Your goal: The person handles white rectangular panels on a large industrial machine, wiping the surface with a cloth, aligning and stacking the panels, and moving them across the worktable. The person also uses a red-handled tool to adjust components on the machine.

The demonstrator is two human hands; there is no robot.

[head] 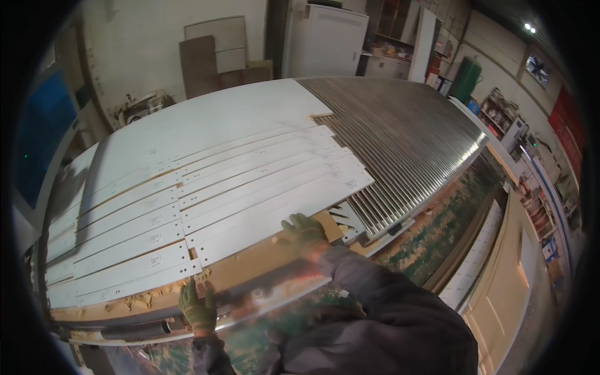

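Observation:
My left hand point(199, 304), in a green work glove, reaches to the front edge of the brown base board point(248, 271). Its fingers point up, slightly apart, beside the near corner of a cut white panel strip point(281, 218). Further right my right hand point(305, 236), gloved the same way, lies with spread fingers over the base board, its fingertips by the strip's front edge. Nothing is visibly held in either hand. Several more white strips point(136, 265) with drilled holes and printed labels lie side by side to the left. Behind them a wider white sheet point(225, 122) covers the bed.
A ridged metal roller bed point(393, 126) stretches off to the right. Sawdust crumbs point(140, 298) line the base board's front. Wooden panels point(504, 286) lean at the right, above a dusty green floor point(412, 243). A white cabinet point(335, 42) stands at the back.

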